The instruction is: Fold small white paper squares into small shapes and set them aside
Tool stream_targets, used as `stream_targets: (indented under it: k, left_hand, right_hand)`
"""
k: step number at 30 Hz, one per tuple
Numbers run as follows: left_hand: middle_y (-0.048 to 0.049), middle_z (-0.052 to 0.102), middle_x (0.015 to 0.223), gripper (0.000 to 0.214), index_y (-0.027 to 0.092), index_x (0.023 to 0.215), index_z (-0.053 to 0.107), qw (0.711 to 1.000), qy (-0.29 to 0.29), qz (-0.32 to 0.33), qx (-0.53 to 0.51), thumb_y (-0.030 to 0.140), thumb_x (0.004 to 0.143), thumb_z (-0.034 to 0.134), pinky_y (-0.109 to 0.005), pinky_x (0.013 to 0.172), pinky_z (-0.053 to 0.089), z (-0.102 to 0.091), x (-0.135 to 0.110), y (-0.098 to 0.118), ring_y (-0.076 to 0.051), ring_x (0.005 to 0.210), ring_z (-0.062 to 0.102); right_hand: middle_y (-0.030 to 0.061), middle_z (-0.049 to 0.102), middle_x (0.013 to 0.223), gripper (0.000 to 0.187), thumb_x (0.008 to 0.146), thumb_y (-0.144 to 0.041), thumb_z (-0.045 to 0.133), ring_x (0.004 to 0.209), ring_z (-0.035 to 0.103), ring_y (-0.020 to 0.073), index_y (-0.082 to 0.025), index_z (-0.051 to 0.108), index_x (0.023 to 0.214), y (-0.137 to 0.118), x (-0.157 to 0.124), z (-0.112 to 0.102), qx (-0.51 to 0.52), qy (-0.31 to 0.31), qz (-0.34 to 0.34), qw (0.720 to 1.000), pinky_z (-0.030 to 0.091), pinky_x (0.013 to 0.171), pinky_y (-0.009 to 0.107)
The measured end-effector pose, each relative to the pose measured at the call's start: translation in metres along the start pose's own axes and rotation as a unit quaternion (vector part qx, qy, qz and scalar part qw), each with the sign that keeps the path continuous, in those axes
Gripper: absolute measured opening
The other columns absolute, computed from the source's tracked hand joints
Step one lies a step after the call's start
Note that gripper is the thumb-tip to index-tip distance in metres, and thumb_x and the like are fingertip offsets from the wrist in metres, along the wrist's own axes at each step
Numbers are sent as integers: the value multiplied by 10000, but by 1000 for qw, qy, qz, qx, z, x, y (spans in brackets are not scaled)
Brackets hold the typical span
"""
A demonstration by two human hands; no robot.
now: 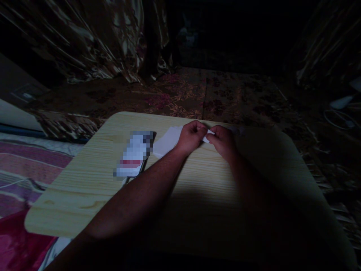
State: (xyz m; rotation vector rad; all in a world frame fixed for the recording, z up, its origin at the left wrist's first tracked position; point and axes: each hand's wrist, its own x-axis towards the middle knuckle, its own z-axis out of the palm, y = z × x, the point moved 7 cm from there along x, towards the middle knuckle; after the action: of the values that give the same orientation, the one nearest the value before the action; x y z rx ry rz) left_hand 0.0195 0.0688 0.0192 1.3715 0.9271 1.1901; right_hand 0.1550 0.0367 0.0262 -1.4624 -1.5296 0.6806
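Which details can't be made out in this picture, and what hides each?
All in the head view:
White piece: ends covered by left hand and right hand.
White paper: right side, behind left hand.
Pixelated item: markings, blurred.
Right forearm: lower part, in shadow.

On the table (81, 173), a pixelated item (134, 152) lies left of paper (166, 141). The left hand (191, 137) is at the paper's right end, a slip (208, 136) between it and the right hand (225, 141). Curtains (131, 35) hang behind; a blanket (35, 162) lies left.

White paper (166, 142), yellowish grained table (93, 162), floral cloth (180, 94)
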Motion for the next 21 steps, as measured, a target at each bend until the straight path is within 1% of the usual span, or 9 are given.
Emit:
stream_targets:
  k: [6, 10, 16, 21]
  left_hand:
    - [28, 583, 625, 153, 164, 721, 616, 1000, 4, 0, -24, 274, 712, 722, -233, 555, 369, -2, 1, 0, -88, 558, 475]
    - [26, 577, 624, 166, 165, 722, 611, 1000, 3, -4, -27, 287, 719, 724, -233, 547, 355, -1, 1, -2, -86, 555, 466]
    - [29, 568, 616, 188, 166, 723, 609, 999, 4, -8, -36, 299, 706, 740, -233, 539, 350, -1, 1, -1, -84, 545, 452]
    - [24, 572, 617, 198, 162, 716, 610, 1000, 0, -6, -26, 318, 718, 732, -233, 536, 343, -1, 2, -4, -83, 545, 446]
  right_hand:
    - [-28, 575, 587, 103, 737, -289, 610, 568, 510, 139, -194, 634, 768, 4, 0, 2, 9, 1, 10, 1000, 349, 537, 260]
    - [-33, 556, 572, 85, 732, -286, 609, 568, 503, 139, -202, 620, 740, 5, 0, 1, 13, 7, 8, 1000, 341, 533, 258]
    - [-25, 571, 579, 138, 741, -328, 619, 567, 511, 143, -190, 635, 748, 1, -1, 1, 17, -3, 21, 1000, 350, 535, 268]
    - [-27, 567, 592, 109, 738, -297, 599, 589, 515, 141, -191, 624, 739, 7, 0, 0, 24, 9, 12, 1000, 351, 543, 266]
